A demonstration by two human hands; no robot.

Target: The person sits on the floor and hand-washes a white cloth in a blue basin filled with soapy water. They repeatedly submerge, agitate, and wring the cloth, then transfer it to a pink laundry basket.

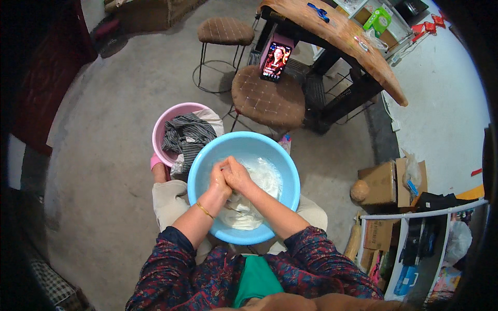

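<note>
A light blue plastic basin [292, 186] stands between my knees, with soapy-looking water and a wet white cloth [243, 217] in it. Over the left half of the basin my left hand [220, 178] and my right hand [236, 174] press together, fingers closed around part of the cloth. Most of that gripped part is hidden by the hands. Behind and left of the blue basin, a pink basin [156, 136] holds a striped dark grey garment [186, 134] and some white fabric [210, 118], partly hanging over its rim.
Beyond the basin are two brown padded stools [268, 101], [225, 31] on thin metal legs; a lit phone [276, 62] leans upright on the nearer one. A wooden table [334, 29] stands behind. Cardboard boxes [377, 182] and a white shelf rack [404, 248] line the right side.
</note>
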